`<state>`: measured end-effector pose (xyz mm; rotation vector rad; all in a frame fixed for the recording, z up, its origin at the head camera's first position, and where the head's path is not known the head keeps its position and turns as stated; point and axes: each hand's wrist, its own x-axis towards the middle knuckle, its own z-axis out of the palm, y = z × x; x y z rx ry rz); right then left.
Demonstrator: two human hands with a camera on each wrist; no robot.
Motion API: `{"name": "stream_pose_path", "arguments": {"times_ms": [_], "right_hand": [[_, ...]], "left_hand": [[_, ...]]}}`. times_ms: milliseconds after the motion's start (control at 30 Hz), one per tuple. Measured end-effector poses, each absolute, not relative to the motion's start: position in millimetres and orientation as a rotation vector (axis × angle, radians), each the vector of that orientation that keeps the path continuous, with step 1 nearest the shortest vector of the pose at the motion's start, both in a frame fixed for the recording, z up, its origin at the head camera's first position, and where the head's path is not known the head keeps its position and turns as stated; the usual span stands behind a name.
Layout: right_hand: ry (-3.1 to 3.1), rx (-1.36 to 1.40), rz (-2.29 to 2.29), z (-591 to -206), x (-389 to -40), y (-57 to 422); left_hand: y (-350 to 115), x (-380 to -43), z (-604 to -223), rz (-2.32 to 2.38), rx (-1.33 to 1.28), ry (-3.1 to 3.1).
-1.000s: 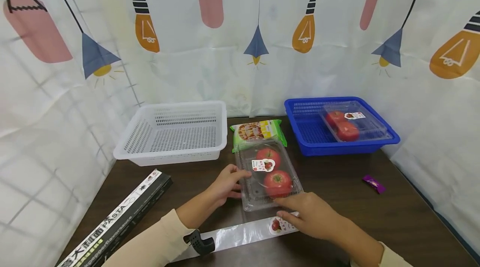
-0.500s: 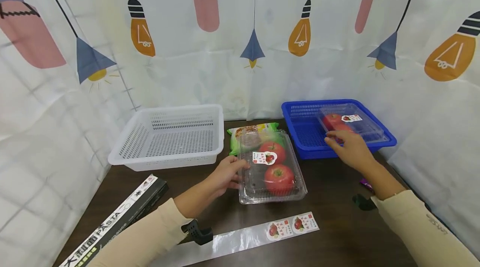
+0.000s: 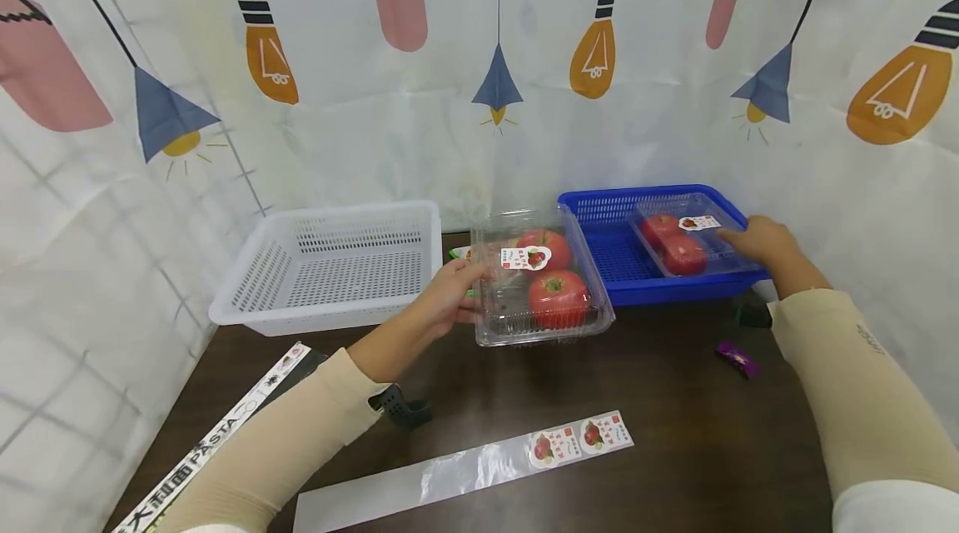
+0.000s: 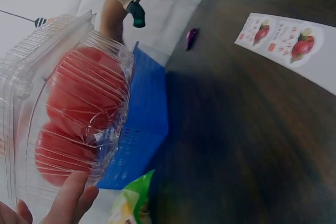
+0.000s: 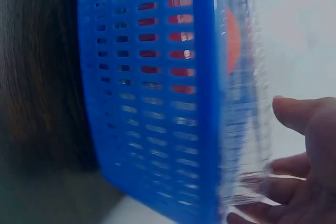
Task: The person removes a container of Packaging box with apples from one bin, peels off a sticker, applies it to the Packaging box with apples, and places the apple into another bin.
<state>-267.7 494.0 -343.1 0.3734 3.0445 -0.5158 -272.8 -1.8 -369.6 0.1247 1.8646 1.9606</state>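
Note:
My left hand (image 3: 452, 297) grips the left edge of a clear plastic box (image 3: 498, 312) in the head view, fingers beneath and thumb on top. The box is raised off the table, and two red tomatoes (image 3: 559, 298) and a label show inside. A second clear box (image 3: 712, 254) with two tomatoes lies tilted in the blue basket (image 3: 622, 291). My right hand (image 3: 767, 246) is at that box's right edge. In the right wrist view, its fingertips (image 5: 270, 186) touch the clear edge while the thumb stands apart from it.
At the back left stands a white basket (image 3: 352, 312). A long pasta box (image 3: 225, 425) lies at the left, partly under the left sleeve. A label strip (image 3: 464, 470) lies in front, a purple packet (image 3: 737, 360) at the right. A green packet (image 4: 131, 203) is mostly hidden behind the raised box.
My right hand has left the near box and the label strip and reached across to the box in the blue basket. My left hand has lifted its box up and away from the table.

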Motion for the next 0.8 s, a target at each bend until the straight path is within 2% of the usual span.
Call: {"name": "stream_pose_path", "arguments": {"times_ms": [467,667,800], "right_hand": [[3.027,0.512,-0.665,-371.9,-278.8,493.7],[2.982,0.632,-0.713,-366.0,-285.1,495.9],[2.876,0.751,-0.919,-359.2,-289.6,496.2]], "left_hand": [[17.0,-316.5,-361.2,1.950,0.069,1.913],[27.2,-330.8,-356.1,1.960,0.085,1.923],[34.9,-340.2,-350.0,1.955,0.081,1.907]]}}
